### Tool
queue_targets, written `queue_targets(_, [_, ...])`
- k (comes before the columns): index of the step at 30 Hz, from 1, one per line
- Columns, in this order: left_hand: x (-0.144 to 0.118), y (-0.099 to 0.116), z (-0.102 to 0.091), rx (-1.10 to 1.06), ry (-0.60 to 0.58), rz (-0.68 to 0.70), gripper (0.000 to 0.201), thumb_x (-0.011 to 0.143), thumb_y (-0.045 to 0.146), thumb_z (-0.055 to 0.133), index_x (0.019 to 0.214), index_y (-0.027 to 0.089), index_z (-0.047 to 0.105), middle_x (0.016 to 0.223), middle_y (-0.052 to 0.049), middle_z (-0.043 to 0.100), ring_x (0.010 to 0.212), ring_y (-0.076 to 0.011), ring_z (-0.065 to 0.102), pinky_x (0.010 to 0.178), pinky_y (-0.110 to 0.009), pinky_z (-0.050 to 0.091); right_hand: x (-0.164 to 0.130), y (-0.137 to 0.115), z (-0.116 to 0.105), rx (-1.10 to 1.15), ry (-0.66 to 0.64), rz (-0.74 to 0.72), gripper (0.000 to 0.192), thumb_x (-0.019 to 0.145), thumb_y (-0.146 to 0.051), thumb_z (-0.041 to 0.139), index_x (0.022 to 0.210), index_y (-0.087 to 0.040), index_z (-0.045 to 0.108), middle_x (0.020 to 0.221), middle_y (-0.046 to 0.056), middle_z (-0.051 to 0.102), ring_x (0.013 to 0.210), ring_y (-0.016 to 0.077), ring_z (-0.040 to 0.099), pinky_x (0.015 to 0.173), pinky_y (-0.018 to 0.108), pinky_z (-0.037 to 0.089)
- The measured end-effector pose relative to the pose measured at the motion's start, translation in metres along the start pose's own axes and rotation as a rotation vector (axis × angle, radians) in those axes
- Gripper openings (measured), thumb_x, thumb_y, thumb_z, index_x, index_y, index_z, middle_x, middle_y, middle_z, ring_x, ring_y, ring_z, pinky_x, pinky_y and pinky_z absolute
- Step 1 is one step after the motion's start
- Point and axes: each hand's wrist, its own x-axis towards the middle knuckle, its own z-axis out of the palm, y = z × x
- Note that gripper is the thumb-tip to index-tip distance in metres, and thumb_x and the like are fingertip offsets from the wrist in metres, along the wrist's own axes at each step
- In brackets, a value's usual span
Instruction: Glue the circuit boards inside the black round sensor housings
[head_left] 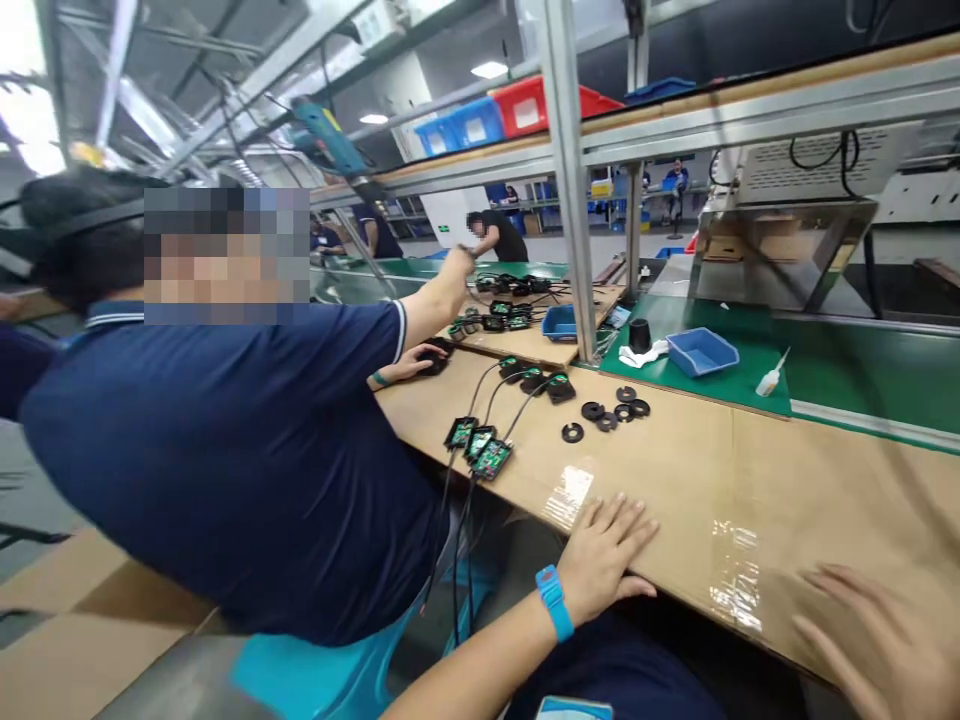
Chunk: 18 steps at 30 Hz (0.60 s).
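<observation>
My left hand (606,553), with a blue wristband (554,603), rests on the front edge of the cardboard-covered bench (675,470), fingers spread and holding nothing. At the lower right my right hand (885,635) hovers at or just over the cardboard, slightly blurred, its fingers apart and nothing in it. Beyond my left hand lie several black slotted rings (606,420). To their left are small black housings with green circuit boards (491,457), wired by cables to black round-edged parts (559,387). Neither hand touches these.
A co-worker (247,460) in a dark blue shirt sits close at my left, one arm stretched over the bench. A blue tray (702,352), a small dropper bottle (772,378) and a black cup (640,336) stand on the green mat. A metal post (564,180) carries the shelf above.
</observation>
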Motion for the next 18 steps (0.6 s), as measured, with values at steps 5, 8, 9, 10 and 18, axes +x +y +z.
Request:
queue_targets(5, [0.006,-0.003,0.011,-0.001,0.106,0.038,0.089,0.087,0.084,0.045,0.160,0.034,0.037,0.168,-0.006,0.040,0.158,-0.0349,0.029,0.129,-0.058,0.019,0.001,-0.083,0.017,-0.222,-0.038,-0.128,0.055,0.099,-0.055,0.045,0.144,-0.026,0.057,0.142,0.011,0.065,0.124,0.0392,0.063,0.096,0.060,0.052])
queue_targets(8, [0.004,0.003,0.008,-0.019,0.186,0.036,0.083,0.086,0.083,0.052,0.155,0.038,0.045,0.164,-0.002,0.046,0.156,-0.0306,0.035,0.130,-0.050,0.021,0.004,-0.091,0.012,-0.248,-0.018,-0.126,0.058,0.100,-0.059,0.040,0.142,-0.022,0.058,0.139,0.013,0.067,0.122,0.0396,0.064,0.094,0.060,0.053])
queue_targets(9, [0.001,0.003,0.006,-0.026,0.224,0.016,0.080,0.086,0.083,0.054,0.153,0.040,0.048,0.163,-0.001,0.048,0.154,-0.0291,0.038,0.130,-0.047,0.022,0.005,-0.087,0.011,-0.237,-0.016,-0.121,0.060,0.099,-0.060,0.039,0.141,-0.022,0.059,0.139,0.014,0.067,0.121,0.0400,0.065,0.095,0.060,0.054])
queue_targets(10, [-0.003,0.001,0.003,-0.032,0.276,-0.027,0.078,0.086,0.082,0.056,0.152,0.040,0.049,0.162,-0.001,0.049,0.153,-0.0283,0.040,0.130,-0.046,0.022,0.006,-0.082,0.009,-0.218,-0.013,-0.113,0.061,0.099,-0.062,0.039,0.140,-0.022,0.060,0.138,0.014,0.067,0.122,0.0408,0.065,0.096,0.060,0.054])
queue_targets(18, [-0.092,-0.084,-0.024,-0.108,0.909,-0.885,0.057,0.106,0.052,0.039,0.146,0.013,0.044,0.144,-0.022,0.052,0.136,-0.0343,0.052,0.116,-0.060,0.037,0.010,-0.110,0.028,0.536,-0.174,-0.032,0.027,0.090,-0.053,0.067,0.104,-0.033,0.078,0.107,0.009,0.078,0.098,0.0353,0.075,0.089,0.051,0.063])
